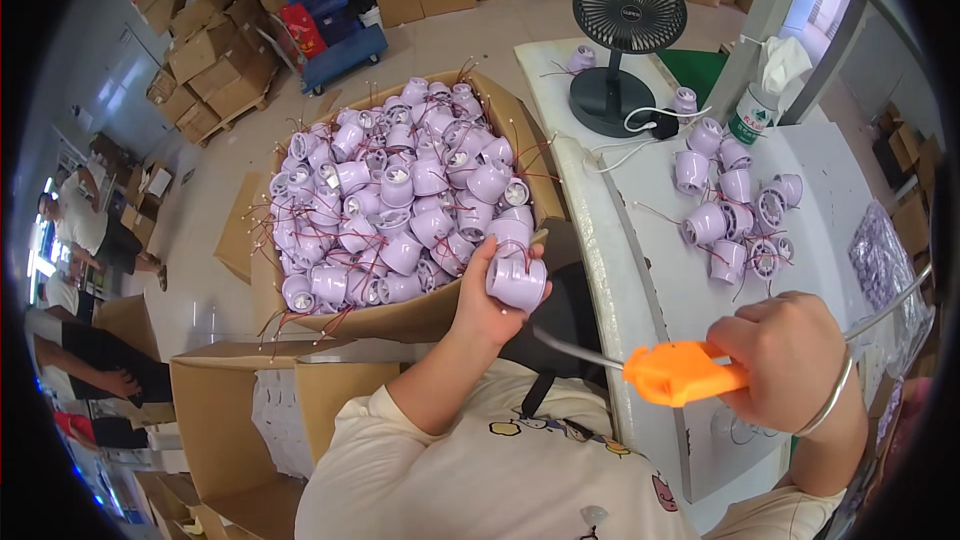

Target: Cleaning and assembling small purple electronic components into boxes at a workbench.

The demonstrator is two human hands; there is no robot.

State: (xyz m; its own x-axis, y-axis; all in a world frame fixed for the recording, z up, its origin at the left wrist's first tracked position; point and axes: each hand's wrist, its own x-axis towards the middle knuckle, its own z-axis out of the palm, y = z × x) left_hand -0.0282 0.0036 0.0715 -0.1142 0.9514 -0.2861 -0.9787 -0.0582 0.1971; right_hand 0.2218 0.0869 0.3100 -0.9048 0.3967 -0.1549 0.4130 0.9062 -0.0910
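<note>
In my left hand [490, 285] is a rounded lilac plastic housing [516, 284], fingers closed round it at the box's near right corner. Another lilac piece shows right behind it; whether my hand holds that too, I cannot tell. My right hand [790, 360] grips an orange air blow gun [680, 373] over the table, its thin bent metal nozzle [575, 348] pointing left toward the held housing. A cardboard box [545, 180] on my left is heaped with similar housings, many trailing thin red wires with white ends.
On the white table [625, 240] stand a black fan [615, 90], a tissue canister [752, 115] and a group of lilac housings [735, 185]. A clear bag [885, 260] lies at the right. An open carton [225, 420] sits at lower left. Several people stand far left; stacked cartons line the back.
</note>
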